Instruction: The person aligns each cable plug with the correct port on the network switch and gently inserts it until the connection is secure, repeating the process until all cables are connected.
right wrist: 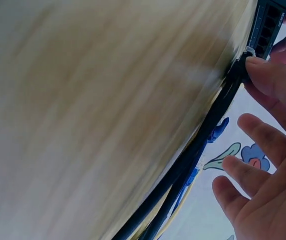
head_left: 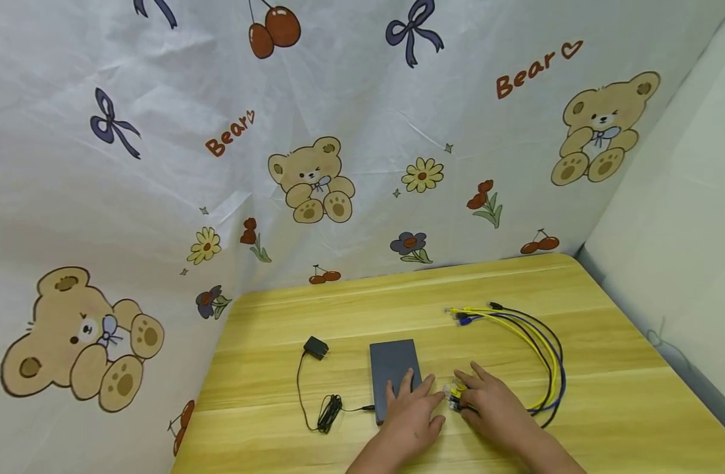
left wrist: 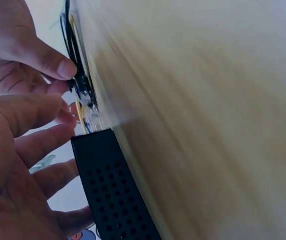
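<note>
A dark network switch [head_left: 392, 368] lies flat on the table, its row of ports [right wrist: 269, 22] facing the cables. My left hand [head_left: 412, 415] rests over the switch's right edge, fingers spread. In the left wrist view, that thumb reaches toward the clear cable plugs [left wrist: 91, 117] beside the vented side [left wrist: 110, 185]. My right hand [head_left: 495, 408] pinches a black network cable [right wrist: 240, 67] near its plug between thumb and index finger, close to the ports; its other fingers are loose. Yellow plugs [head_left: 457, 388] lie by its fingertips.
Yellow, blue and black network cables [head_left: 554, 368] curve in an arc to the right, their far plugs [head_left: 462, 316] at the back. Left of the switch, a black power adapter [head_left: 316, 347] has its coiled cord [head_left: 329, 413] running to the switch. A printed cloth [head_left: 362, 118] hangs behind.
</note>
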### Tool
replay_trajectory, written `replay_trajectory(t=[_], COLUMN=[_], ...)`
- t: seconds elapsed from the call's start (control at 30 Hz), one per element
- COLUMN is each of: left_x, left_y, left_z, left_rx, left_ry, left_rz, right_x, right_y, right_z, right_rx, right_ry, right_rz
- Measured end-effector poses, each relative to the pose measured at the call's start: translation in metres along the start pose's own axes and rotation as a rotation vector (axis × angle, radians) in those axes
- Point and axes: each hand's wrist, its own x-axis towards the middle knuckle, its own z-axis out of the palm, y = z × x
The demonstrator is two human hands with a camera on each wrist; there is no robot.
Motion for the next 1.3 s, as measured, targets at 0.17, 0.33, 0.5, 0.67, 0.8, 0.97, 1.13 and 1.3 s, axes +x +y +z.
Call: replay_trajectory(t=[0.17, 0.33, 0.5, 0.67, 0.8, 0.97, 1.13, 1.3], left_x=[0.0020, 0.0023, 0.0043, 0.0052, 0.0056, 0.0062, 0.0062, 0.0054], left_y=[0.0011, 0.0031, 0.0054, 0.0060, 0.0065, 0.0055, 0.0038, 0.0034], left_z=[0.0031, 0.0043, 0.0056, 0.0051, 0.0026, 0.0012, 0.0019, 0.0001], left_rx=[0.002, 0.001, 0.009, -0.005, -0.032, -0.029, -0.015, -0.027], left_ry=[-0.014, -0.007, -0.010, 0.014, 0.048, 0.078, 0.123, 0.155], left_rz=[-0.012, -0.020, -0.022, -0.020, -0.011, 0.001, 0.021, 0.030], right_x=[0.0007, -0.0006, -0.0012, -0.0011, -0.0016, -0.0038, -0.0066, -0.0072], right_y=[-0.0008, -0.0029, -0.0057, -0.0075, -0.0084, -0.0085, -0.0070, -0.0055], right_z=[0.0002, -0.0002, -0.0024, -0.0021, -0.0024, -0.0041, -0.0065, -0.0064], right_rx=[0.006, 0.040, 0.080, 0.100, 0.111, 0.121, 0.107, 0.079], right_ry=[-0.004, -0.003, 0.017, 0.050, 0.048, 0.027, 0.023, 0.047], right_rz=[0.009, 0.014, -0.010, -0.060, -0.062, -0.038, -0.022, -0.054])
